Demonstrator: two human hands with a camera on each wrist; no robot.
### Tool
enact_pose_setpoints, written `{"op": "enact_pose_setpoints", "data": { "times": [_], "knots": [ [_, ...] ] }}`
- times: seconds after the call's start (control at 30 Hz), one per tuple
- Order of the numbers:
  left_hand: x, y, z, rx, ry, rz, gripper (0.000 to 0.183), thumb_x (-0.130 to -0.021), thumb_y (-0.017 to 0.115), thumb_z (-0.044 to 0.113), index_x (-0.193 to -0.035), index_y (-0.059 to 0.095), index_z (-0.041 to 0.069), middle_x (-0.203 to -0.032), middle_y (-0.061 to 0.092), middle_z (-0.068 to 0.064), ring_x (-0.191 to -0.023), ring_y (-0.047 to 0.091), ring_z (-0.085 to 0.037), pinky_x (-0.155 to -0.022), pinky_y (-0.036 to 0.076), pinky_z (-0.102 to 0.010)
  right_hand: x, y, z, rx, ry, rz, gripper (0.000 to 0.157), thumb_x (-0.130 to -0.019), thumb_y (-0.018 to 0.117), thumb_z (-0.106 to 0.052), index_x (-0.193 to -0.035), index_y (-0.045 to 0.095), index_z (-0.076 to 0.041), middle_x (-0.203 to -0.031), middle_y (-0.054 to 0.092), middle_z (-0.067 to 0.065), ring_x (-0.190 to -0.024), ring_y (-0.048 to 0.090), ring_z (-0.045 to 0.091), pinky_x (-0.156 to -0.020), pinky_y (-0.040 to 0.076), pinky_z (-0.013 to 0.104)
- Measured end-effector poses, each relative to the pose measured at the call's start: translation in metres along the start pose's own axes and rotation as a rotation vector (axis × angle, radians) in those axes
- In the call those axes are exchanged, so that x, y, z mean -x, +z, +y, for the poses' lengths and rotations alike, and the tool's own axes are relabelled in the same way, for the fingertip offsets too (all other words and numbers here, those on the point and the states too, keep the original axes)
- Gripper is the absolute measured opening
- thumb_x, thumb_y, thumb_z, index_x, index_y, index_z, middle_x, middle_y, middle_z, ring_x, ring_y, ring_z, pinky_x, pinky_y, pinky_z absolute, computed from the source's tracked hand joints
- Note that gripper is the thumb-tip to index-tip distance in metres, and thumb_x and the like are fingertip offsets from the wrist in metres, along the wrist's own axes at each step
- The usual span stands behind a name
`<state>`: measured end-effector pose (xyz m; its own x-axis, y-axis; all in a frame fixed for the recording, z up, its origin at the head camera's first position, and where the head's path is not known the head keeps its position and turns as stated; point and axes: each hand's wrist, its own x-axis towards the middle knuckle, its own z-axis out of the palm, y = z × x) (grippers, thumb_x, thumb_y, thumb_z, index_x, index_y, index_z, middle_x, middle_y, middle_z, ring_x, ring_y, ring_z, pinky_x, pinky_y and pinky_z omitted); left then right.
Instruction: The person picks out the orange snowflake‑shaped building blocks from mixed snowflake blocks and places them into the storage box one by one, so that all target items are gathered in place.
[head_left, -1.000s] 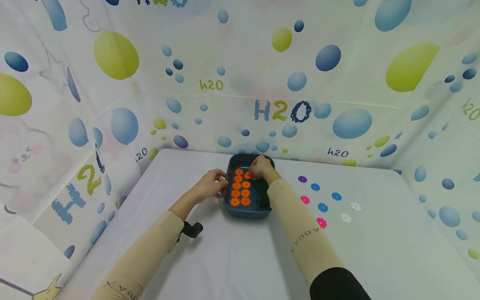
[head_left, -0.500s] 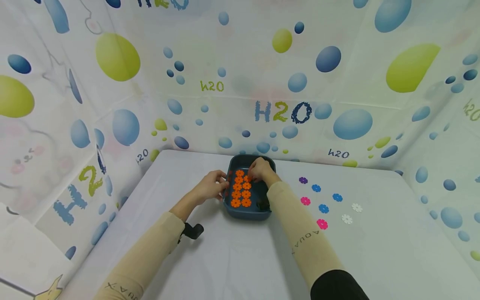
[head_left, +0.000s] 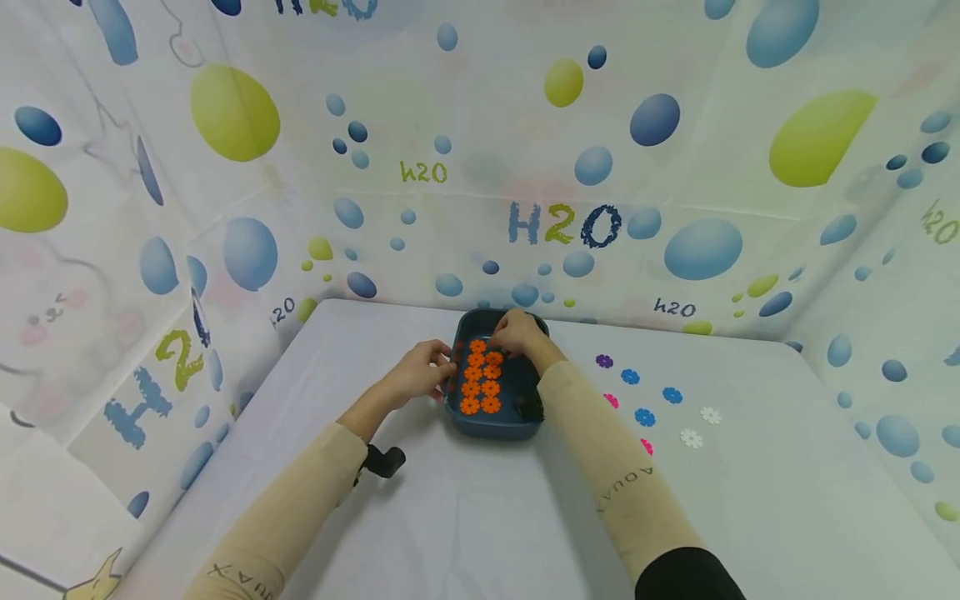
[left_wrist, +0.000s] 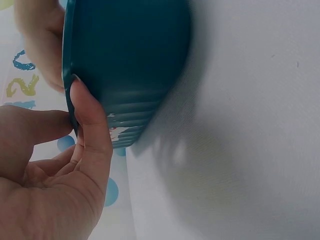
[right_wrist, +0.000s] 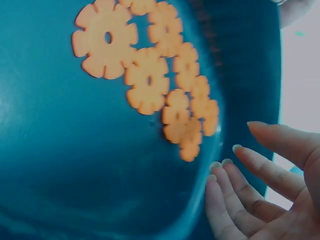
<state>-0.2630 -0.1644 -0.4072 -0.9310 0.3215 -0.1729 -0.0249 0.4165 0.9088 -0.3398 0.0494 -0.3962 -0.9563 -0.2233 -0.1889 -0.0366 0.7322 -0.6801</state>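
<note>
A dark blue plastic bin (head_left: 495, 428) stands on the table. Inside it, orange flower-shaped discs (head_left: 491, 388) with notched edges lie in two rows along the left side. My left hand (head_left: 422, 372) pinches the bin's left rim between thumb and fingers, clearer in the left wrist view. Over the far end of the bin is my right hand (head_left: 519, 333), just beyond the rows. The right wrist view shows the right fingers (right_wrist: 270, 172) parted from the thumb, with nothing between them, beside the nearby bin wall.
Loose flower discs lie to the right of the bin: a purple one (head_left: 604, 361), blue ones (head_left: 644, 417), white ones (head_left: 691, 438) and pink ones partly hidden by my right sleeve (head_left: 611, 442). A printed cloth (head_left: 465, 108) rises behind the table.
My right hand has moved slightly away and to the left, off an orange disc that now shows in full in the right row. My left hand stays on the rim.
</note>
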Motion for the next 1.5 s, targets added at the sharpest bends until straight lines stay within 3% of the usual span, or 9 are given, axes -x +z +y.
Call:
{"op": "enact_pose_setpoints", "data": {
  "times": [0.33,0.53,0.73,1.03,1.33,1.5],
  "knots": [
    [-0.002,0.000,-0.001,-0.010,-0.005,0.008,0.034,-0.107,0.051,0.009,-0.137,0.046,-0.008,-0.100,0.056,-0.016,-0.071,0.061,-0.021,-0.063,0.061,-0.033,0.027,-0.028,-0.002,-0.094,-0.071,-0.048,0.033,-0.097,0.071,-0.024,-0.119,0.071,0.000,-0.121,0.066,0.017,-0.105,0.066,0.033,-0.085,0.061,0.041],
    [-0.004,0.002,-0.002,-0.015,-0.005,0.009,0.034,-0.107,0.052,0.009,-0.136,0.046,-0.007,-0.100,0.056,-0.016,-0.071,0.061,-0.021,-0.062,0.061,-0.032,0.047,-0.050,0.015,-0.106,-0.100,-0.061,0.030,-0.098,0.069,-0.024,-0.117,0.071,-0.001,-0.118,0.068,0.018,-0.102,0.064,0.031,-0.084,0.060,0.037],
    [-0.002,0.003,-0.006,-0.001,-0.005,0.003,0.034,-0.107,0.052,0.008,-0.135,0.046,-0.008,-0.103,0.057,-0.020,-0.072,0.061,-0.022,-0.063,0.061,-0.034,0.071,-0.064,0.038,-0.085,-0.111,-0.048,0.027,-0.100,0.066,-0.023,-0.116,0.071,-0.001,-0.115,0.068,0.020,-0.103,0.063,0.034,-0.086,0.059,0.041],
    [-0.002,0.001,-0.006,-0.002,-0.001,0.001,0.033,-0.107,0.052,0.008,-0.135,0.047,-0.009,-0.099,0.057,-0.016,-0.073,0.061,-0.022,-0.065,0.062,-0.036,0.099,-0.075,0.077,-0.044,-0.062,-0.061,0.026,-0.101,0.065,-0.022,-0.116,0.070,-0.002,-0.109,0.067,0.014,-0.107,0.060,0.041,-0.088,0.058,0.043],
    [-0.002,0.002,-0.002,-0.008,0.005,0.012,0.035,-0.106,0.052,0.008,-0.137,0.046,-0.009,-0.099,0.058,-0.017,-0.075,0.061,-0.022,-0.062,0.061,-0.032,0.119,-0.074,0.108,0.052,-0.048,-0.066,0.024,-0.098,0.069,-0.019,-0.114,0.070,-0.002,-0.105,0.065,0.011,-0.094,0.059,0.025,-0.077,0.056,0.032],
    [-0.001,0.003,0.001,-0.020,0.001,0.017,0.034,-0.107,0.052,0.008,-0.136,0.046,-0.009,-0.098,0.058,-0.016,-0.074,0.061,-0.021,-0.062,0.061,-0.031,0.128,-0.069,0.122,0.072,-0.074,-0.066,0.023,-0.095,0.072,-0.014,-0.113,0.069,0.000,-0.101,0.065,0.010,-0.091,0.059,0.024,-0.077,0.056,0.031]
  ]
}}
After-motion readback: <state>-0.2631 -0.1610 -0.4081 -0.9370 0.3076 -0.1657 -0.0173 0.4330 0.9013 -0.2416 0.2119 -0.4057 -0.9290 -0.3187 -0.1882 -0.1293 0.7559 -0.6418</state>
